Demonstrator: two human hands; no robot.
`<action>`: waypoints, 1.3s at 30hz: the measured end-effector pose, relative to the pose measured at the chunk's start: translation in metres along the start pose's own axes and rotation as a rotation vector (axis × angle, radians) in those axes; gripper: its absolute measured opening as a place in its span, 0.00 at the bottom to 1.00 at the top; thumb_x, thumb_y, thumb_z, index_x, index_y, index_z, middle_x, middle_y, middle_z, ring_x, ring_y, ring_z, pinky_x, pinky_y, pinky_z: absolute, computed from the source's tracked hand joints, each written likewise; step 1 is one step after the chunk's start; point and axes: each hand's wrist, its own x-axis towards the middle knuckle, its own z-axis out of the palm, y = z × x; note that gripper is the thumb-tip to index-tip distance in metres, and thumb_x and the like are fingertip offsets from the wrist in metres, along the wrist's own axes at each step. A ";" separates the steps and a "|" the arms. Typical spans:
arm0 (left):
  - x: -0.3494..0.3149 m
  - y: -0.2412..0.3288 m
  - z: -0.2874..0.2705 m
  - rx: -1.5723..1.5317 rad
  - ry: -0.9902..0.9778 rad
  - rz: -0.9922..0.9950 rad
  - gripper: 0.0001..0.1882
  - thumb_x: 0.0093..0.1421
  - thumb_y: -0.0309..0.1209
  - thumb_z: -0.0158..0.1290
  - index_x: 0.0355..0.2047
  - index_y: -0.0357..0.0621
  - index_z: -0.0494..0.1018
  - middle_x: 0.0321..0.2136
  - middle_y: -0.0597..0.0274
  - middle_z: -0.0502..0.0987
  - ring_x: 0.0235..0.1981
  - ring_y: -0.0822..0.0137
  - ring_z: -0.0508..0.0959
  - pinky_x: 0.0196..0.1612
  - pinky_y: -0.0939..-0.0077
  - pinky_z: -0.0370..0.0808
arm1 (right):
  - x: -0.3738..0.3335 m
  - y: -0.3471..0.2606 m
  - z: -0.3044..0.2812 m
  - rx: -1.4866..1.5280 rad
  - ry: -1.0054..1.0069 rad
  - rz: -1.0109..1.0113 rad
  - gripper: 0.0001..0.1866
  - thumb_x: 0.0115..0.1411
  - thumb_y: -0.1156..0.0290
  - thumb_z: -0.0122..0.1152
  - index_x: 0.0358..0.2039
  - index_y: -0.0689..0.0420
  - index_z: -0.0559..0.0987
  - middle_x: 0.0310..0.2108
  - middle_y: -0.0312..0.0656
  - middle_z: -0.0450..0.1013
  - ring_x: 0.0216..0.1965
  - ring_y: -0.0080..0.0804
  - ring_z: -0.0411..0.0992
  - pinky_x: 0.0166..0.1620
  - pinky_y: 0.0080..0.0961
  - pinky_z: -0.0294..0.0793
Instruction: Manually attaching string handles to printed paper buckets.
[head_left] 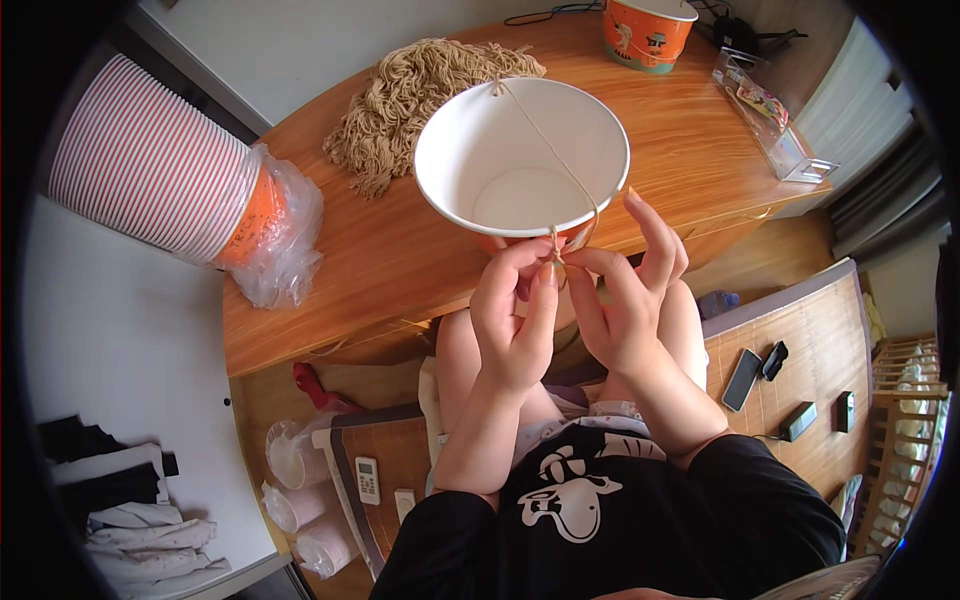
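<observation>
A large paper bucket (450, 170), white inside with orange showing below its front rim, stands at the table's near edge with its mouth facing me. A tan cord (545, 140) runs from a knot at the far rim across the opening to the near rim. At the near rim, my left hand (518, 310) pinches the cord between thumb and fingertips. Close against it, my right hand (625, 300) pinches the same cord with thumb and index finger, its other fingers raised. The knot area between the fingertips is partly hidden.
Behind the bucket lies a heap of tan cords (420, 100) on the wooden table (340, 290). A tall stack of nested buckets (150, 160) in plastic is at left. An orange bucket (650, 35) and a clear plastic holder (770, 120) sit at the far right. A phone (741, 380) lies lower right.
</observation>
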 end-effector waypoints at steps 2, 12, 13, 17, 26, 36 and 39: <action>0.000 0.000 0.000 -0.042 -0.013 -0.002 0.10 0.66 0.20 0.50 0.47 0.32 0.72 0.40 0.60 0.79 0.33 0.77 0.76 0.37 0.85 0.72 | 0.002 -0.002 -0.004 -0.001 -0.022 0.020 0.09 0.48 0.72 0.69 0.33 0.50 0.83 0.63 0.51 0.64 0.60 0.44 0.57 0.60 0.34 0.52; 0.000 0.002 0.002 0.019 -0.023 0.033 0.11 0.66 0.20 0.49 0.48 0.29 0.72 0.45 0.52 0.80 0.40 0.70 0.80 0.44 0.79 0.77 | 0.012 -0.007 -0.008 0.047 -0.050 0.057 0.09 0.49 0.70 0.70 0.33 0.50 0.82 0.62 0.49 0.64 0.59 0.45 0.59 0.60 0.36 0.50; 0.001 0.005 0.003 -0.025 -0.021 0.040 0.10 0.66 0.21 0.49 0.47 0.30 0.73 0.44 0.53 0.80 0.39 0.71 0.79 0.43 0.80 0.76 | 0.012 -0.007 -0.007 0.038 -0.043 0.049 0.09 0.48 0.71 0.70 0.33 0.50 0.82 0.62 0.49 0.65 0.58 0.45 0.59 0.60 0.35 0.51; 0.002 0.007 0.000 -0.088 -0.024 -0.021 0.09 0.66 0.22 0.52 0.45 0.32 0.74 0.40 0.58 0.81 0.34 0.77 0.76 0.38 0.86 0.73 | 0.011 -0.010 -0.006 0.026 -0.022 0.026 0.10 0.46 0.72 0.71 0.31 0.49 0.82 0.62 0.46 0.66 0.57 0.44 0.60 0.58 0.34 0.53; 0.003 0.017 0.006 -0.210 0.048 -0.158 0.08 0.66 0.23 0.55 0.43 0.33 0.75 0.37 0.63 0.81 0.33 0.82 0.74 0.37 0.88 0.71 | 0.005 -0.006 -0.006 -0.054 -0.027 -0.061 0.09 0.44 0.76 0.71 0.28 0.50 0.83 0.61 0.48 0.66 0.60 0.47 0.58 0.59 0.37 0.59; 0.006 0.020 0.014 -0.300 0.074 -0.174 0.07 0.68 0.24 0.52 0.43 0.33 0.75 0.37 0.62 0.81 0.36 0.79 0.77 0.42 0.85 0.74 | 0.012 0.011 -0.006 -0.026 -0.015 -0.159 0.04 0.48 0.63 0.70 0.27 0.39 0.84 0.58 0.28 0.71 0.59 0.38 0.58 0.60 0.39 0.51; 0.007 0.018 0.014 -0.313 0.059 -0.179 0.07 0.68 0.25 0.52 0.42 0.33 0.75 0.36 0.62 0.81 0.36 0.79 0.77 0.42 0.85 0.74 | 0.013 0.013 -0.008 -0.049 -0.021 -0.179 0.04 0.48 0.63 0.69 0.27 0.37 0.84 0.58 0.25 0.71 0.59 0.38 0.58 0.61 0.41 0.48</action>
